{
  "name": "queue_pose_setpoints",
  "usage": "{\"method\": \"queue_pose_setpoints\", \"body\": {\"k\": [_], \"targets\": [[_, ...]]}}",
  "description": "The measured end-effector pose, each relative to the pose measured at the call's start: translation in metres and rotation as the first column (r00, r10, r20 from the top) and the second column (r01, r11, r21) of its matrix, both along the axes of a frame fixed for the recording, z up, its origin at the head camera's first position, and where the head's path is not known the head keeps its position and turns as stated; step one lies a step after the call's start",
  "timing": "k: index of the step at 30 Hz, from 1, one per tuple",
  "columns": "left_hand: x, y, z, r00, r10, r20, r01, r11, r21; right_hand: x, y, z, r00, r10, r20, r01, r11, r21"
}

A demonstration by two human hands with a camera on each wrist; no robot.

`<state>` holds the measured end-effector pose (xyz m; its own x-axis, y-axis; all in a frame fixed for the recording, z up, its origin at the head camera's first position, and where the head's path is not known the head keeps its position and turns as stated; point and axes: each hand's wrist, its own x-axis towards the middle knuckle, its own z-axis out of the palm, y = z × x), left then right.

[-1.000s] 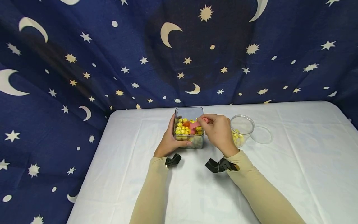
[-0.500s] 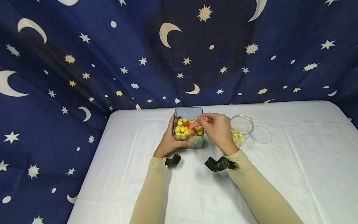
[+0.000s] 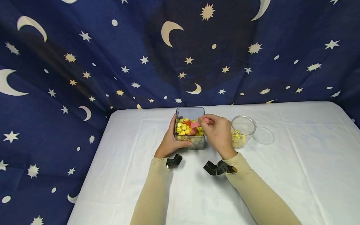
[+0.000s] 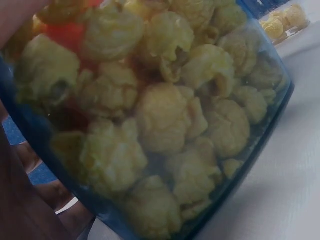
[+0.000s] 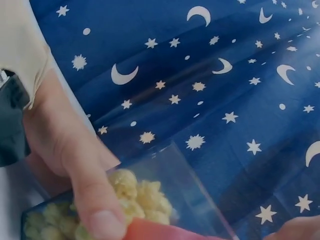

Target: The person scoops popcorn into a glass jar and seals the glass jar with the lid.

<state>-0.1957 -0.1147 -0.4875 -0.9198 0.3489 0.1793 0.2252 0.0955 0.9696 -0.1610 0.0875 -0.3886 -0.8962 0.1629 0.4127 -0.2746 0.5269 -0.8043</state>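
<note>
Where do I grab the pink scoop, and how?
Probably pinch the pink scoop by its handle, from the right, where the right hand holds it: the handle points toward the right side of the box, while the bowl sits among the popcorn.

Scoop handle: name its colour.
The scoop handle is pink, clearest in the head view.

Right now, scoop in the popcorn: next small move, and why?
I'd probably lift the scoop slowly and level. Its bowl sits among the popcorn, the right hand pinches its handle, and the left hand holds the box. The cup beside them stands only partly filled. How full the scoop is, I can't tell.
</note>
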Motion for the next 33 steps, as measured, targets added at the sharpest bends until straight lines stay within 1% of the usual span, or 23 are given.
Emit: {"method": "queue_pose_setpoints", "body": {"k": [4,7,11,13,15,18,19,22,24,33], "targets": [[-0.001,0.0,0.0,1.0,-0.006,-0.003,0.006,1.0,0.004,0.0,0.002,0.002,1.0,-0.025,0.003,0.025,0.998,-0.063],[-0.002,0.0,0.001,1.0,-0.009,0.005,0.009,1.0,0.009,0.0,0.0,-0.001,0.999,-0.035,-0.007,0.034,0.995,-0.098],[0.001,0.0,0.005,1.0,-0.012,0.024,0.012,1.0,0.01,0.001,-0.006,-0.007,0.998,0.001,-0.063,-0.003,0.999,-0.038],[0.004,0.0,0.013,0.999,-0.017,0.031,0.017,1.0,0.007,0.001,-0.008,-0.009,0.996,0.014,-0.086,-0.015,1.0,-0.011],[0.008,0.001,0.021,0.999,-0.021,0.035,0.021,1.0,0.002,0.0,-0.008,-0.009,0.996,0.014,-0.086,-0.015,1.0,-0.006],[0.012,0.002,0.032,0.999,-0.022,0.037,0.022,1.0,0.0,-0.001,-0.005,-0.008,0.999,0.0,-0.042,-0.002,0.999,-0.052],[0.012,0.002,0.032,0.999,-0.022,0.037,0.022,1.0,0.002,-0.001,-0.004,-0.007,1.0,-0.005,-0.02,0.004,0.997,-0.071],[0.013,0.003,0.033,0.999,-0.027,0.037,0.027,0.999,0.018,-0.001,-0.001,-0.005,0.999,-0.011,0.044,0.017,0.992,-0.128],[0.013,0.004,0.032,0.999,-0.034,0.032,0.033,0.999,0.027,-0.001,0.002,-0.004,0.997,-0.015,0.072,0.027,0.986,-0.166],[0.011,0.001,0.029,0.999,-0.029,0.038,0.028,0.999,0.024,0.001,0.009,-0.005,0.993,-0.022,0.115,0.056,0.95,-0.309]]}}
